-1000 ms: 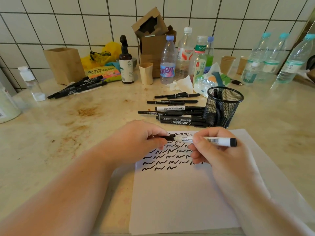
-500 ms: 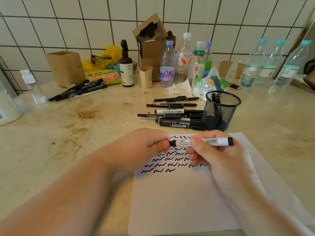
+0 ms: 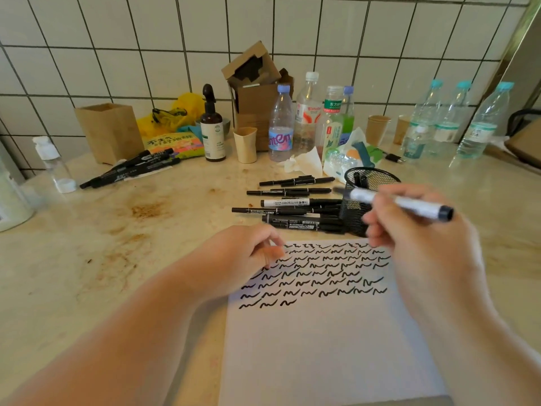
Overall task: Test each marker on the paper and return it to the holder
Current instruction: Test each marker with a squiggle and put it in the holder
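1. The right hand [image 3: 409,230] grips a white-barrelled marker [image 3: 404,204] in its curled fingers [image 3: 377,227], raised in front of the black mesh holder [image 3: 366,200] and above the top edge of the paper [image 3: 322,347]. The marker is blurred; its left end looks capped, but I cannot tell for sure.
2. The left hand [image 3: 248,253] hovers over the paper's upper left corner, fingers loosely curled; whether it holds anything small, such as a cap, cannot be seen.
3. Risk: the marker points sideways, not down. Pushed at the holder at this slant, it could catch the rim and tip the light mesh cup, which already carries a few markers.
4. Risk: if the tip is in fact bare, it dries out in the holder or marks the hand on the way.
5. Risk: the loose row of black markers [image 3: 292,203] lies on the table [image 3: 117,230] just left of the holder, touching it or nearly so. A wide swing of the right hand could roll them and mix tested with untested.
6. Risk: the paper lies unpinned, and a brushing forearm could slide it, smearing fresh squiggles [image 3: 316,273].
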